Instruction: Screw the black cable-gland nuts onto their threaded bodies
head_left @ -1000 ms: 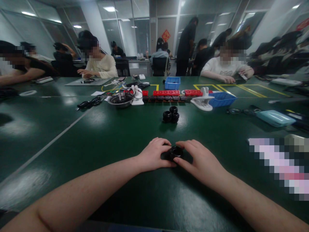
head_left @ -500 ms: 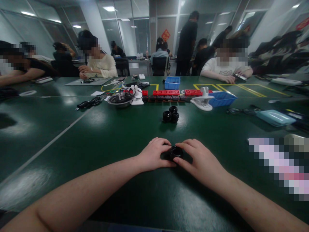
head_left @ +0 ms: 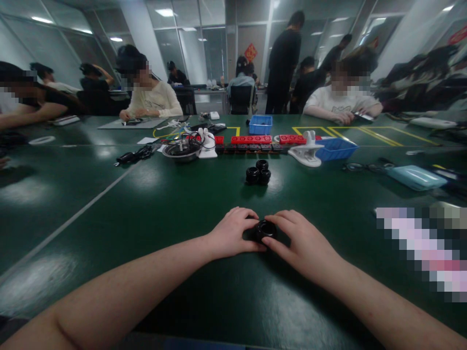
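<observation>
A glossy black round piece with a hollow top (head_left: pixel 265 233) is between my two hands, low over the green table (head_left: pixel 175 199). My right hand (head_left: pixel 306 243) grips it from the right, thumb on the near side and fingers on the far side. From the left, my left hand (head_left: pixel 231 233) curls its thumb and fingers around the piece. Parts of its sides are hidden behind the fingers. Farther off, three similar black round pieces (head_left: pixel 252 175) form a tight cluster, one of them behind the other two.
Beyond the cluster runs a row of red power strips (head_left: pixel 251 139), flanked by white clip stands (head_left: pixel 306 150). A metal bowl (head_left: pixel 181 154) holds dark cables. Blue bins (head_left: pixel 260 125) stand farther back. At right lies a light-blue pouch (head_left: pixel 416 177). Several people sit around the table.
My hands and the black piece have stayed in place. Across the table, the person in the cream top at left has lowered a hand toward the mat.
</observation>
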Demonstrator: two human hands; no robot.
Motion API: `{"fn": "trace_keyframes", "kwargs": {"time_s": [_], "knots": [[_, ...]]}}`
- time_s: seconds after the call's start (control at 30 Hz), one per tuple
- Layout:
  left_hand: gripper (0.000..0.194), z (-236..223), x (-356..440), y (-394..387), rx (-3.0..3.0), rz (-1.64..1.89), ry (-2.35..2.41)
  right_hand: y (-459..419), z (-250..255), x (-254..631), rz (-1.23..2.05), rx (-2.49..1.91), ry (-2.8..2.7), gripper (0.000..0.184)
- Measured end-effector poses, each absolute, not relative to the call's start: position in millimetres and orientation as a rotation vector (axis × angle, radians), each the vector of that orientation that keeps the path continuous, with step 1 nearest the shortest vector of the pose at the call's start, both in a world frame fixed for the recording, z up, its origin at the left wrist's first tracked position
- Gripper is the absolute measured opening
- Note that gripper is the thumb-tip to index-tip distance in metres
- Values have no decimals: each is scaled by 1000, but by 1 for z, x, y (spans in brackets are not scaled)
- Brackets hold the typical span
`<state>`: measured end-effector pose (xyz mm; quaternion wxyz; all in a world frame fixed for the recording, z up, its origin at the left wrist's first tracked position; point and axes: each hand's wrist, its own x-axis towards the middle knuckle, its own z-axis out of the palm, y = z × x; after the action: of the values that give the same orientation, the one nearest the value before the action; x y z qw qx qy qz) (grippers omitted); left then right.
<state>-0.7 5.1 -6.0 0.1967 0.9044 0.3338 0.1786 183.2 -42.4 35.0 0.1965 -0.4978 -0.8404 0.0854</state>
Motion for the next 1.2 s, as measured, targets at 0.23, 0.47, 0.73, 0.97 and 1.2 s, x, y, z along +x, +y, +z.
{"fn": "trace_keyframes", "kwargs": {"time_s": [0.23,0.47,0.73,0.97,1.2], "knots": [[40,-6,-1,5,2523,504,931,-43,37,183,258,-1376,-2357,27],[42,-5,-1,5,2520,496,933,-43,39,183,285,-1388,-2362,29],[41,-5,-2,5,2520,488,936,-43,37,183,267,-1370,-2344,28],[42,-6,-1,6,2546,492,927,-43,35,181,288,-1330,-2345,30],[39,-10,1,7,2574,516,948,-48,37,168,265,-1187,-2423,31]]}}
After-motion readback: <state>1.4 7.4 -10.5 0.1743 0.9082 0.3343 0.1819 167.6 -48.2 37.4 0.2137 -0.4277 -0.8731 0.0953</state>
